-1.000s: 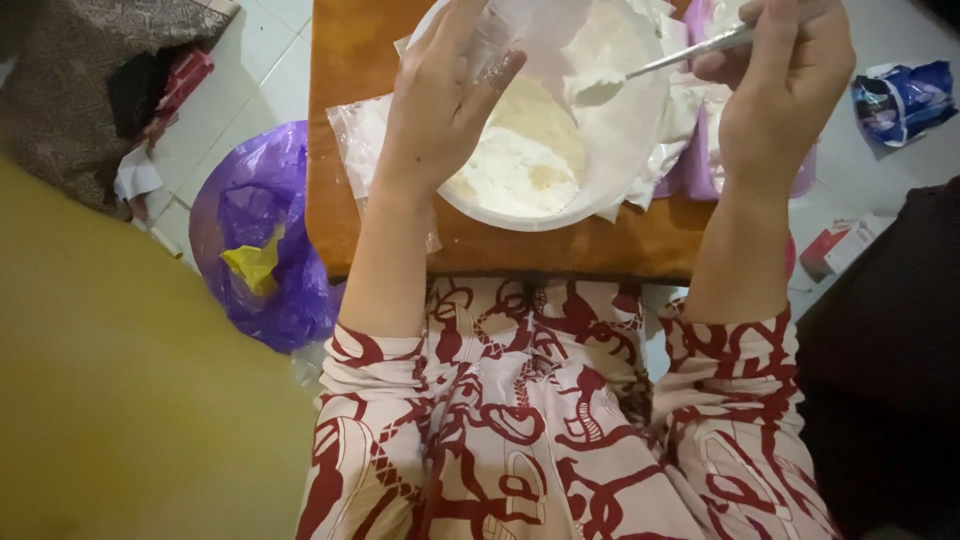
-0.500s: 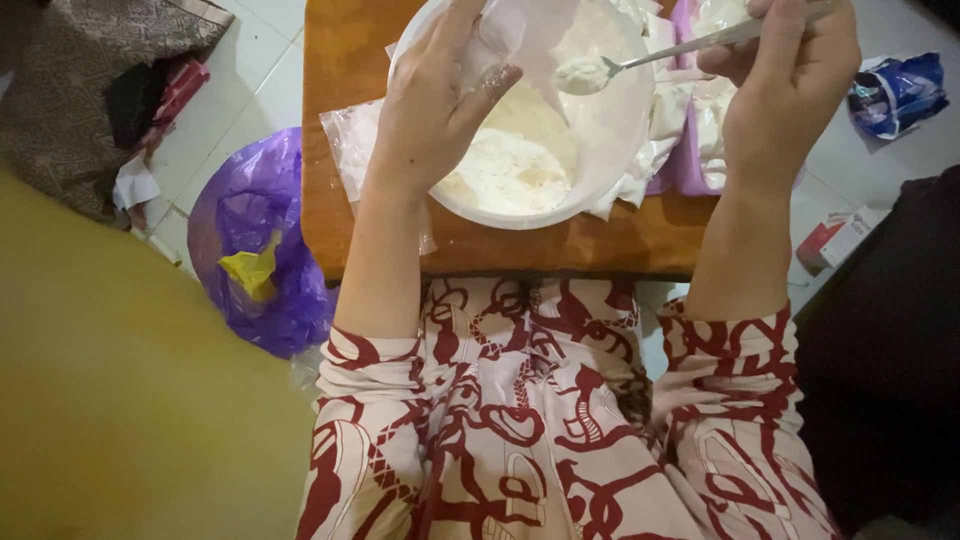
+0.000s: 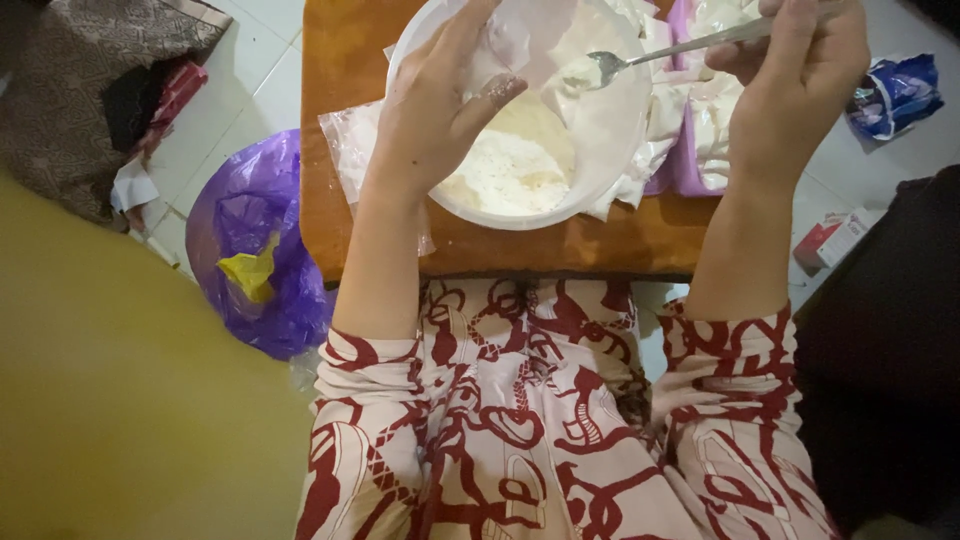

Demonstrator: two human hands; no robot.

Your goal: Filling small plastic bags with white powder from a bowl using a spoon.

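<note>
The spoon (image 3: 640, 55) has tipped since half a second ago: its bowl carried a white lump then, and now it looks nearly bare, pressed against the small clear bag (image 3: 520, 40). The right hand (image 3: 795, 85) is closed around the spoon's handle, whose end is cut off at the top edge. The left hand (image 3: 435, 110) pinches the bag open between thumb and fingers, above the white bowl (image 3: 600, 150) of flour (image 3: 505, 170). The fingertips and the top of the bag run out of frame, so the bag's mouth can't be seen. The bowl sits on a wooden board (image 3: 350, 60). Behind it, filled bags in a purple tray (image 3: 690, 165) are partly hidden. On the floor to the left lies a purple plastic bag (image 3: 250, 240).
</note>
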